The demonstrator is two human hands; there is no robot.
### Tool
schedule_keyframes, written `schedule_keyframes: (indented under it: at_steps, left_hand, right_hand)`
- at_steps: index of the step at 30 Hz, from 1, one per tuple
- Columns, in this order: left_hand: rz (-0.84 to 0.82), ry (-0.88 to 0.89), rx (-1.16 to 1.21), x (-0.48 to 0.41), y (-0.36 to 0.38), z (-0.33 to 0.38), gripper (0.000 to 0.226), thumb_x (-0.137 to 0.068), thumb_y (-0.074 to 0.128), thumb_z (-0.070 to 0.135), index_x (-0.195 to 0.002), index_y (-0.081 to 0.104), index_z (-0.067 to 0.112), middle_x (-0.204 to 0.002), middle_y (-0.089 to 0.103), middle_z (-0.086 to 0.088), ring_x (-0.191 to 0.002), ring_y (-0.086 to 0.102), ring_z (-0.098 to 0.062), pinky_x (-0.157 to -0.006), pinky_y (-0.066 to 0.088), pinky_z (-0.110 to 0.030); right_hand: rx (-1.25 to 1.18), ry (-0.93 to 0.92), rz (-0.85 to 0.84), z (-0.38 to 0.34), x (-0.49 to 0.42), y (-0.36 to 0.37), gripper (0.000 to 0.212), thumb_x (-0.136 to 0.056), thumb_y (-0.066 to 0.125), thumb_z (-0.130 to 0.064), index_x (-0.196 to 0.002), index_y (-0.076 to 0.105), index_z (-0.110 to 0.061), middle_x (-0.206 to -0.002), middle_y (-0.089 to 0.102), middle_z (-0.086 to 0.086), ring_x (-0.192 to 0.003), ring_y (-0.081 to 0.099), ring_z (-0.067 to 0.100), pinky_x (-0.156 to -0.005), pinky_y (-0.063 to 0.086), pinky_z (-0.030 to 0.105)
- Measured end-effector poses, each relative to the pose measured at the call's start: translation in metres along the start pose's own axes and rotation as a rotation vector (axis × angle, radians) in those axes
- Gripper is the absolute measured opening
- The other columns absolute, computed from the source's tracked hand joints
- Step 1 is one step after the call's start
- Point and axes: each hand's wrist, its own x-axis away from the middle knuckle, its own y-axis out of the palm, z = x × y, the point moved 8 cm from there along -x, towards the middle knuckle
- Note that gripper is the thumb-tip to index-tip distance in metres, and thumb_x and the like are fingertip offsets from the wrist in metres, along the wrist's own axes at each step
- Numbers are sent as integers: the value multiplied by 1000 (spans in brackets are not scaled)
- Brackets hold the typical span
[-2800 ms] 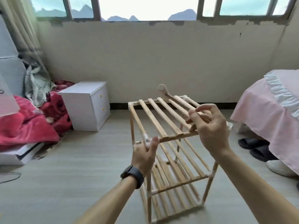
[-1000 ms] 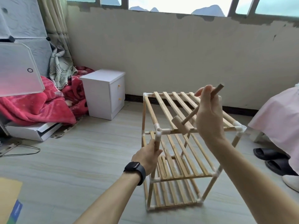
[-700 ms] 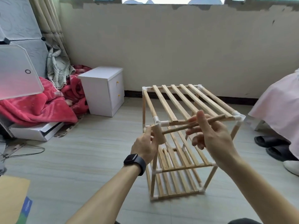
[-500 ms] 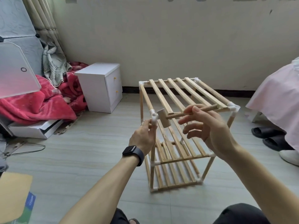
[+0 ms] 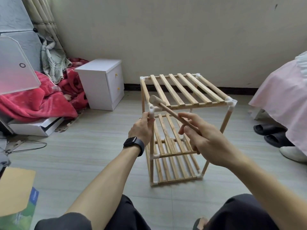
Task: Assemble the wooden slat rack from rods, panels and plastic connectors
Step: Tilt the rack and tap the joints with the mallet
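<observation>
- The left hand [image 5: 141,129] is gripping the near-left upright rod [image 5: 152,141] of the rack [image 5: 182,89], just under its white corner connector [image 5: 152,110].
- The right hand [image 5: 205,138] is clasping the wooden mallet [image 5: 167,109] by its handle, the head hovering just above that connector.
- The rack is standing on the pale plank floor [image 5: 83,155], between a white cabinet [image 5: 101,83] with a red blanket [image 5: 41,103] and a pink-covered bed [image 5: 282,97].

I can read nothing from here — no word, number or brand comes through clearly. The printed box [image 5: 32,206] at the lower left edge carries a pale line of lettering on its blue-and-green side, but it is too blurred for me to make out. The watch [image 5: 130,141] face is dark — I can read nothing on it.
</observation>
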Motion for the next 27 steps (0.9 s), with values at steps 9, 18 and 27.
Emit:
schedule_keyframes:
  at_steps: [9, 18, 27]
  left_hand:
    - [10, 22, -26, 1, -1, 3, 48, -102, 21, 53, -129, 47, 23, -87, 64, -3, -73, 61, -26, -58, 52, -39]
    - [-16, 34, -32, 0, 2, 0, 34, -105, 31, 46, -122, 46, 21, -97, 68, -3, -76, 64, -26, -61, 55, -44]
    - [6, 54, -3, 0, 1, 0, 20, -105, 32, 44, -114, 45, 32, -92, 66, 3, -72, 64, -21, -58, 56, -39]
  right_hand:
    - [541, 89, 53, 15, -21, -7, 37, -109, 29, -40, -85, 53, -25, -59, 55, -3, -43, 48, 4, -43, 40, 19]
    - [98, 56, 169, 5, -27, -22, 32, -106, 43, -37, -92, 62, -16, -51, 55, -14, -40, 41, 3, -38, 33, 16]
    - [481, 77, 173, 4, -30, -14, 43, -108, 32, -42, -80, 57, -23, -57, 54, -5, -42, 47, 5, -43, 40, 19]
